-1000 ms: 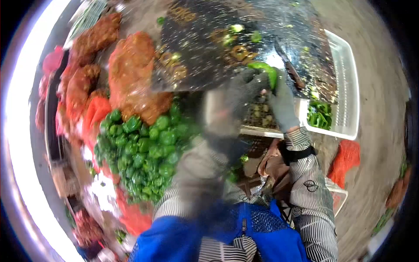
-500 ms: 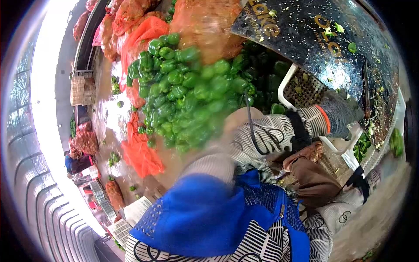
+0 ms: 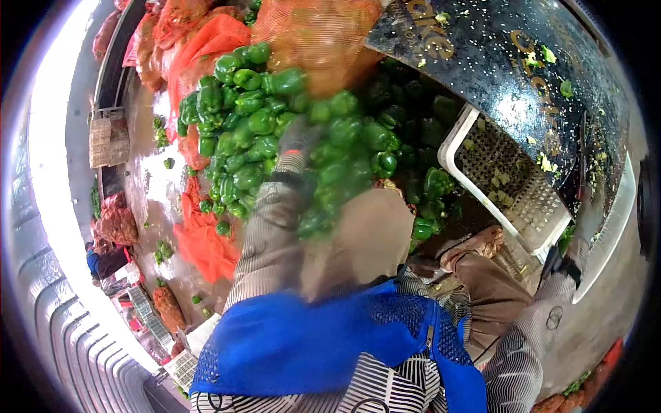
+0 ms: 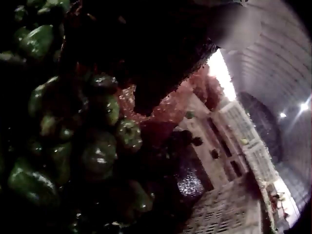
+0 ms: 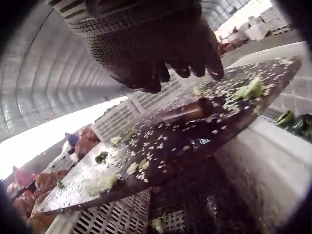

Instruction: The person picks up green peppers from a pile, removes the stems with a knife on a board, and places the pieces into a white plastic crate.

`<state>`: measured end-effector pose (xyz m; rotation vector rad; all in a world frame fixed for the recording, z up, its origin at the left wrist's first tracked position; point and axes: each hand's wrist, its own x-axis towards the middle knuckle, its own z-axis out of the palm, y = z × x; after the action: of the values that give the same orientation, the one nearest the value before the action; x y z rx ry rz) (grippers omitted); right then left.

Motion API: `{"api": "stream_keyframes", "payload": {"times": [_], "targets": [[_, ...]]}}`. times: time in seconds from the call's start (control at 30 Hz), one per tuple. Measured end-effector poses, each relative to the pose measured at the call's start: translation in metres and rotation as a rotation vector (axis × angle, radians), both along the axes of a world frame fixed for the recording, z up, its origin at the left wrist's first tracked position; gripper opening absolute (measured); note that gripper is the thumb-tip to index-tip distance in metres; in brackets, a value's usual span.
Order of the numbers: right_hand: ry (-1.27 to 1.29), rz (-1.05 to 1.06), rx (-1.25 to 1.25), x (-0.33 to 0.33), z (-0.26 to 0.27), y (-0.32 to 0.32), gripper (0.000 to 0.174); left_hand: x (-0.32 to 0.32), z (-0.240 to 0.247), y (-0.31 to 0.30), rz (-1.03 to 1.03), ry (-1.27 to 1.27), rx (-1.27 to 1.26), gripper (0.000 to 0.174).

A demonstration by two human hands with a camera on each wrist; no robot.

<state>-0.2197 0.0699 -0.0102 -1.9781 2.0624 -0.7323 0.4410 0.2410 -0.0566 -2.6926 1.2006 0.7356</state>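
Observation:
My left hand [image 3: 301,136], in a dark glove with an orange cuff edge, reaches into a heap of green bell peppers [image 3: 249,124]. Blur hides its fingers, and I cannot tell whether they grip a pepper. In the left wrist view the glove is a dark shape [image 4: 146,58] above shadowed peppers [image 4: 100,153]. My gloved right hand [image 5: 156,48] hangs over the black board [image 5: 146,161] with loosely bent fingers and nothing in them. A knife's brown handle [image 5: 187,112] lies on the board below those fingers. Seeds and green pepper scraps [image 5: 249,90] are scattered about it.
A white perforated crate [image 3: 506,220] stands under the board's near edge. Orange mesh sacks [image 3: 317,41] lie beyond the peppers, and red netting [image 3: 203,237] spreads on the floor at left. My knee [image 3: 368,234] is close to the heap.
A second ago both hands were together at a green pepper beside the board. My left hand then reached over the board and has since swung left into the pepper heap. The view has turned left.

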Motion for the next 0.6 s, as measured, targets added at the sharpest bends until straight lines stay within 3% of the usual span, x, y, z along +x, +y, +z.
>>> {"api": "stream_keyframes", "payload": {"times": [0.03, 0.07, 0.17, 0.23, 0.3, 0.33, 0.4, 0.43, 0.47, 0.5, 0.53, 0.6], "targets": [[0.132, 0.024, 0.095, -0.025, -0.039, -0.027, 0.057, 0.011, -0.035, 0.013, 0.002, 0.008, 0.062, 0.075], [0.200, -0.025, 0.320, -0.020, -0.049, -0.040, 0.054, -0.006, -0.037, 0.017, 0.012, -0.160, 0.173, 0.082], [0.315, -0.029, 0.165, 0.038, -0.047, -0.040, 0.049, -0.028, 0.003, 0.000, 0.139, -0.185, 0.289, 0.087], [0.340, -0.088, 0.146, 0.042, -0.049, -0.038, 0.065, -0.018, 0.000, 0.002, 0.347, -0.026, 0.237, 0.088], [0.289, -0.202, 0.299, 0.049, -0.034, -0.039, 0.081, -0.027, 0.020, 0.000, 0.303, -0.038, 0.241, 0.088], [0.196, -0.188, 0.197, 0.046, -0.036, -0.031, 0.076, -0.035, 0.029, 0.002, 0.252, -0.030, 0.253, 0.088], [0.153, -0.252, 0.336, 0.052, -0.021, -0.026, 0.071, -0.035, 0.014, 0.015, 0.219, 0.019, 0.126, 0.085], [-0.193, -0.181, 0.382, 0.039, -0.031, -0.022, 0.067, -0.036, 0.011, 0.016, 0.293, -0.002, 0.108, 0.083], [-0.328, -0.154, 0.336, 0.048, -0.024, -0.012, 0.057, -0.036, 0.005, 0.016, 0.362, -0.019, 0.087, 0.081], [-0.212, -0.160, 0.301, 0.049, -0.036, -0.003, 0.052, -0.028, -0.012, 0.023, 0.449, 0.112, -0.055, 0.077], [-0.095, -0.167, 0.268, 0.049, -0.048, 0.009, 0.047, -0.022, -0.033, 0.030, 0.339, 0.059, -0.223, 0.072], [0.230, -0.063, 0.210, 0.090, -0.026, 0.044, 0.049, -0.083, 0.029, -0.007, 0.507, 0.499, -0.505, 0.065]]}}
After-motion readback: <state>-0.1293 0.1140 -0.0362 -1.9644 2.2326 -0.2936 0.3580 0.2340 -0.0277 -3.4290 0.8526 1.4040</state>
